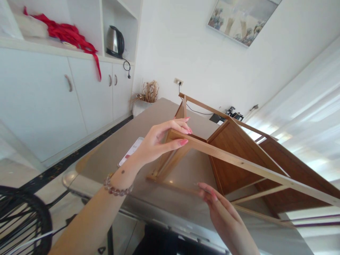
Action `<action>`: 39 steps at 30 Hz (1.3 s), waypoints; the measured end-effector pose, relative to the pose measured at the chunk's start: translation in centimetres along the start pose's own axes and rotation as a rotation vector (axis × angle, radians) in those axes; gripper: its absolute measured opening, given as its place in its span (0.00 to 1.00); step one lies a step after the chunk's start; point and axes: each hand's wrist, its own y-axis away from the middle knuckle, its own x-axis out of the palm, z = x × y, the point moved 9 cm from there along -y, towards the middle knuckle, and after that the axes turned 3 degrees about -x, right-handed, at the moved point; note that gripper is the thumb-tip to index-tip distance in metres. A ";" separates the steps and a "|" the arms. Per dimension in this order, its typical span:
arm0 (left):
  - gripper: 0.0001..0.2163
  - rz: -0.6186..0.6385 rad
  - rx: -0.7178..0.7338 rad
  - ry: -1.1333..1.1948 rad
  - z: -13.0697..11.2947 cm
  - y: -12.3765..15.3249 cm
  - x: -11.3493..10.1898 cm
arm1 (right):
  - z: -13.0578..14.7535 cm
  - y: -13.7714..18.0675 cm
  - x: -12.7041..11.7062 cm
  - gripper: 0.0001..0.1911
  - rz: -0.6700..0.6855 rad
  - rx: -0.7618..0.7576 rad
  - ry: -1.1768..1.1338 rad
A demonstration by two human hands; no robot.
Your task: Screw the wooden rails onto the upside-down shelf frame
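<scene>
A wooden shelf frame [225,153] with brown panels lies on its side across the table. My left hand [170,136] is closed over the near upper corner of the frame, thumb on the near face of the rail and fingers over its top. Lower down, my right hand [221,209] is beside the frame's bottom rail, with thumb and fingers drawn together. The fingertips are slightly blurred, and any small thing between them cannot be made out. A phone [131,151] with a lit screen lies on the table, partly behind my left wrist.
The grey table [156,117] has rounded corners. A bicycle wheel [23,219] stands at lower left. White cabinets [39,99] hold a kettle [113,41] and red cloth straps [66,33]. A pot of dried leaves [148,94] and black items [233,114] lie beyond; a sheer curtain hangs right.
</scene>
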 end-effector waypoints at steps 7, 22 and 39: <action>0.07 0.028 0.020 0.081 0.6 -0.2 0.2 | 2.0 -0.5 2.3 0.18 0.054 -0.104 -0.121; 0.08 0.055 0.088 0.106 1.0 -0.3 0.3 | 17.2 5.7 11.2 0.09 -0.375 -1.345 1.017; 0.08 0.050 0.156 0.086 1.2 -0.2 0.4 | 18.1 4.8 14.3 0.05 -0.334 -1.395 1.141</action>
